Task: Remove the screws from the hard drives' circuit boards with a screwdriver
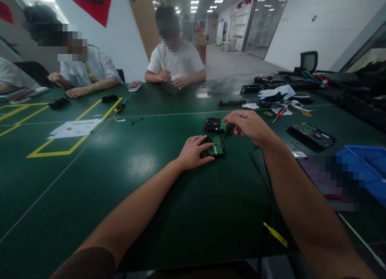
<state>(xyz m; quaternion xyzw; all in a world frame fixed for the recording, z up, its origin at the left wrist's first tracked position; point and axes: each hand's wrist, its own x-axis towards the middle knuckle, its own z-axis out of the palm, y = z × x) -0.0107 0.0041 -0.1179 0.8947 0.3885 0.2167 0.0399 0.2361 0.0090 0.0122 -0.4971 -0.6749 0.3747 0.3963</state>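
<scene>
My left hand (pixel 195 151) rests with fingers spread over a hard drive (pixel 216 147), which lies flat with its green circuit board upward. Just beyond it lies a second hard drive (pixel 212 125), black with a strip of green at its right end. My right hand (pixel 247 125) pinches a small dark green circuit board (pixel 229 128) between thumb and fingers, tilted on edge beside the second drive's right end. The fingers hide part of that board, and I cannot tell whether it touches the drive.
A third hard drive (pixel 311 135) and a blue bin (pixel 366 162) are on the right. Behind lie a red screwdriver (pixel 280 114), white gloves (pixel 276 93) and a dark cylindrical tool (pixel 232 102). Paper (pixel 74 128) lies left by yellow tape. Two people (pixel 177 63) sit opposite.
</scene>
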